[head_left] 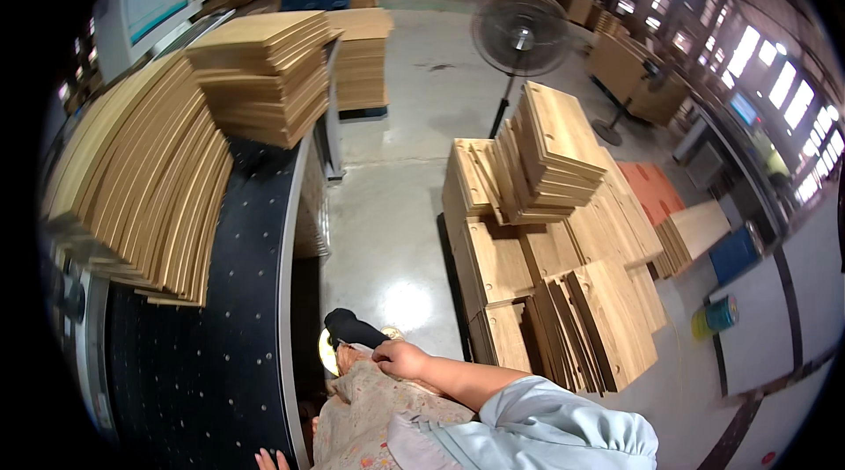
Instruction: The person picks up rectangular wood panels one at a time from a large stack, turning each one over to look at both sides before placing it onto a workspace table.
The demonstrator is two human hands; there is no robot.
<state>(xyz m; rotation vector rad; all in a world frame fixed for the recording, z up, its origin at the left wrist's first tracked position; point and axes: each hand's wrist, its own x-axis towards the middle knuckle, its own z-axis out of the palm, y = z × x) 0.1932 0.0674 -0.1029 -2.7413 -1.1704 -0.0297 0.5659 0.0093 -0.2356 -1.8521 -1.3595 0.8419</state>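
Note:
My right hand [400,359] is closed at the lower part of my floral apron [370,413], fingers curled against its cloth. It seems to pinch the fabric; anything else in the fingers is hidden. Only the fingertips of my left hand [271,459] show at the lower edge, spread apart by the rim of the black tabletop [238,364]. To the left, a long row of wooden panels [145,179] leans on edge on that tabletop. Behind it lies a flat stack of panels [264,74]. Neither hand touches the panels.
On my right stand low piles of wooden panels [502,263], with some leaning panels [607,329] at the near end. A standing fan [521,37] is behind them. A monitor [158,3] sits at the far left. Grey floor [387,197] runs between table and piles.

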